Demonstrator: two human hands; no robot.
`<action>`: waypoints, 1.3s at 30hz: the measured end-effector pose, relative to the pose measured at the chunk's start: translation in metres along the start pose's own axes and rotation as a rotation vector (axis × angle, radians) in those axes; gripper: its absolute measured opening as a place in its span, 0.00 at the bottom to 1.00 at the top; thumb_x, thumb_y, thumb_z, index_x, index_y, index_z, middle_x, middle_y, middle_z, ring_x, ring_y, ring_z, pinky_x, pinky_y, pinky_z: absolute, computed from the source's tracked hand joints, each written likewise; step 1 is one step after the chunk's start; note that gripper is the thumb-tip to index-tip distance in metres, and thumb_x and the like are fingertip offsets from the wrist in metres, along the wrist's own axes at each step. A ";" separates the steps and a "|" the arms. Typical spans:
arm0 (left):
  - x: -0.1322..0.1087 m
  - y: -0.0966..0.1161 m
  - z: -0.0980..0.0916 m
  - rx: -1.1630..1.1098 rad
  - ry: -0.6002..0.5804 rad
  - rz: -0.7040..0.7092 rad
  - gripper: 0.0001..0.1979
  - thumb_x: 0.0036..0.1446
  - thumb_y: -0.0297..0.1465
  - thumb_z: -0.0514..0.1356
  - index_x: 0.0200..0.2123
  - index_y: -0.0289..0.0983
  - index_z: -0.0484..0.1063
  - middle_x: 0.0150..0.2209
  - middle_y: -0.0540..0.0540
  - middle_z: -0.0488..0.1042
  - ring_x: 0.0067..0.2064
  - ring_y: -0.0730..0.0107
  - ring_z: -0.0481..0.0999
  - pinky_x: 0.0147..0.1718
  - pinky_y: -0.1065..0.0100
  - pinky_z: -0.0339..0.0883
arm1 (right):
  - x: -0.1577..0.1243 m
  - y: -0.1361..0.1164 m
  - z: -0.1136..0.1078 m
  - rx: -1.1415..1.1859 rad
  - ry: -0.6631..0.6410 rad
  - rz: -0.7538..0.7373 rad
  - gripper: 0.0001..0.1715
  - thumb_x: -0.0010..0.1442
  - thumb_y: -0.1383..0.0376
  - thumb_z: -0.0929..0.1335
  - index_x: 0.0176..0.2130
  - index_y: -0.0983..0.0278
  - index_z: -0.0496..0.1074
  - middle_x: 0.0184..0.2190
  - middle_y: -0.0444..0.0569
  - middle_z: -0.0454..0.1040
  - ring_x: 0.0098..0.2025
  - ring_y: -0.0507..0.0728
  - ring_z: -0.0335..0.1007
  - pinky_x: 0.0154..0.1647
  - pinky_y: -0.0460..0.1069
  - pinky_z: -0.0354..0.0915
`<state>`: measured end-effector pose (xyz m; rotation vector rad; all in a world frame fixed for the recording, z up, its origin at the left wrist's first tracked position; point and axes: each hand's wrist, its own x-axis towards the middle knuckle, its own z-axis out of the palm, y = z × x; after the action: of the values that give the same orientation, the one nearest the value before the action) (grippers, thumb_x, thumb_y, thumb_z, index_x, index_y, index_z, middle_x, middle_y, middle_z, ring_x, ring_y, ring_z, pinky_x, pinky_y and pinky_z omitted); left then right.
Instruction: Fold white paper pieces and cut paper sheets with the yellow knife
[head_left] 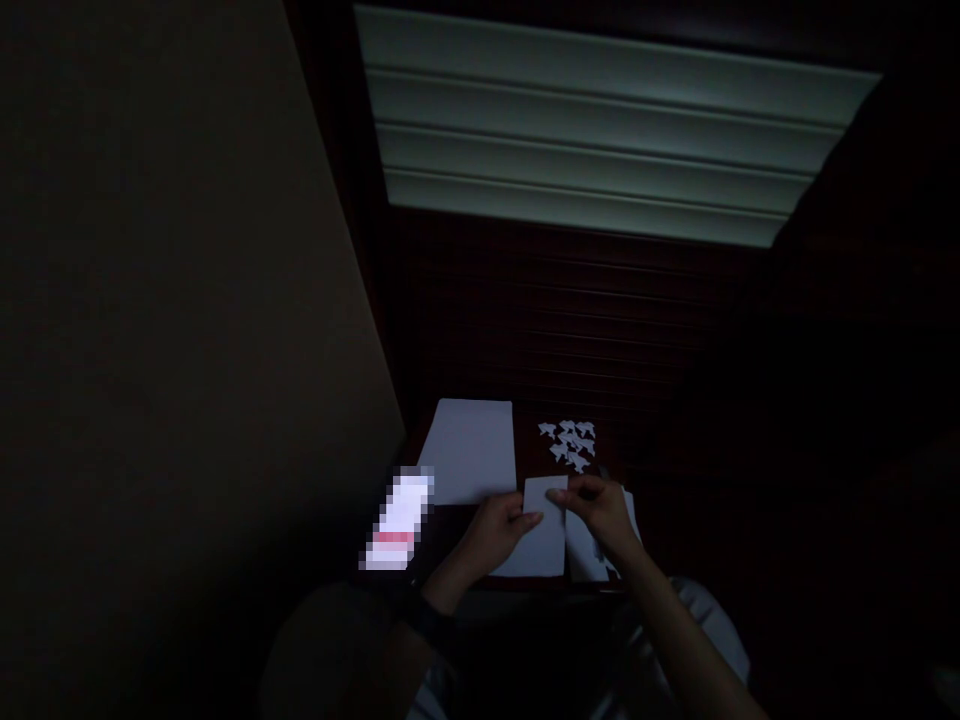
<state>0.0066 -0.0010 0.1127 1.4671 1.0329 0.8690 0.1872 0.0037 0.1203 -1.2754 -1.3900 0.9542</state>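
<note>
Pixels cover a bright oblong [400, 515], white with a pinkish band, to the left of the paper [547, 545] between your hands. Next comes a large white sheet [472, 450], its near edge behind the paper and to the left of it. The paper itself is plain, pale and roughly rectangular, smaller than that sheet, at the near side of the dark counter [528, 440]; the dim light hides whether it is lifted or resting there. Beyond its far right corner you have a loose heap of small, jagged white cut-outs [571, 443], some overlapping. Just to the right of the paper lie more white papers [585, 552], partly covered by your arm.

Your left hand [495, 528] holds the paper's left edge in a narrow grip, thumb across its face; the fingertips underneath are hidden. Your right hand [606, 512] pinches the far right corner, thumb laid over the top, forefinger bent close to it, the gap between them small.
</note>
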 end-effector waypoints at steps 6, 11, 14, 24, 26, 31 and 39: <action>-0.001 0.006 0.006 -0.071 -0.064 0.022 0.13 0.41 0.34 0.64 0.32 0.34 0.73 0.32 0.47 0.75 0.33 0.66 0.72 0.31 0.70 0.64 | 0.002 0.004 0.002 0.018 0.078 0.031 0.18 0.44 0.54 0.71 0.18 0.65 0.67 0.16 0.42 0.64 0.20 0.50 0.56 0.22 0.45 0.53; -0.002 0.006 0.008 -0.083 -0.125 0.013 0.14 0.42 0.34 0.64 0.33 0.33 0.74 0.34 0.45 0.76 0.36 0.63 0.73 0.34 0.68 0.65 | 0.001 0.006 0.001 0.077 0.070 0.029 0.21 0.46 0.53 0.69 0.16 0.65 0.65 0.16 0.42 0.64 0.21 0.50 0.57 0.25 0.46 0.55; -0.002 0.004 0.007 -0.090 -0.145 0.011 0.14 0.42 0.33 0.64 0.34 0.33 0.74 0.35 0.45 0.76 0.37 0.62 0.74 0.35 0.66 0.66 | 0.000 0.004 0.001 0.080 0.081 0.025 0.18 0.46 0.53 0.70 0.19 0.65 0.67 0.17 0.42 0.65 0.22 0.51 0.58 0.25 0.46 0.55; -0.003 -0.004 0.005 -0.137 -0.192 0.021 0.14 0.43 0.30 0.64 0.36 0.32 0.74 0.38 0.42 0.76 0.40 0.60 0.74 0.38 0.64 0.65 | 0.001 0.003 -0.001 0.141 0.109 0.046 0.21 0.49 0.52 0.67 0.17 0.65 0.66 0.16 0.43 0.65 0.22 0.51 0.58 0.24 0.45 0.56; -0.002 -0.006 0.004 -0.142 -0.166 0.009 0.14 0.42 0.30 0.65 0.35 0.32 0.74 0.37 0.42 0.76 0.40 0.59 0.74 0.38 0.63 0.65 | 0.000 0.002 0.000 0.137 0.109 0.064 0.24 0.52 0.49 0.64 0.20 0.65 0.68 0.18 0.45 0.67 0.23 0.52 0.60 0.25 0.46 0.57; 0.000 -0.009 0.001 -0.253 -0.116 -0.029 0.16 0.41 0.32 0.66 0.36 0.31 0.73 0.37 0.42 0.76 0.39 0.60 0.74 0.38 0.63 0.66 | -0.005 0.002 0.001 0.127 -0.017 0.079 0.23 0.51 0.48 0.65 0.27 0.66 0.72 0.24 0.48 0.71 0.29 0.55 0.65 0.29 0.47 0.61; -0.001 -0.009 0.004 -0.276 -0.121 -0.033 0.19 0.39 0.32 0.67 0.37 0.31 0.74 0.37 0.41 0.76 0.37 0.60 0.75 0.37 0.63 0.66 | -0.005 0.019 0.005 0.041 -0.020 0.022 0.18 0.48 0.54 0.69 0.21 0.67 0.70 0.18 0.44 0.67 0.22 0.50 0.60 0.24 0.45 0.56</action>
<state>0.0083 -0.0033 0.1032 1.2507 0.8103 0.8518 0.1861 0.0014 0.0997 -1.2554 -1.3671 1.0076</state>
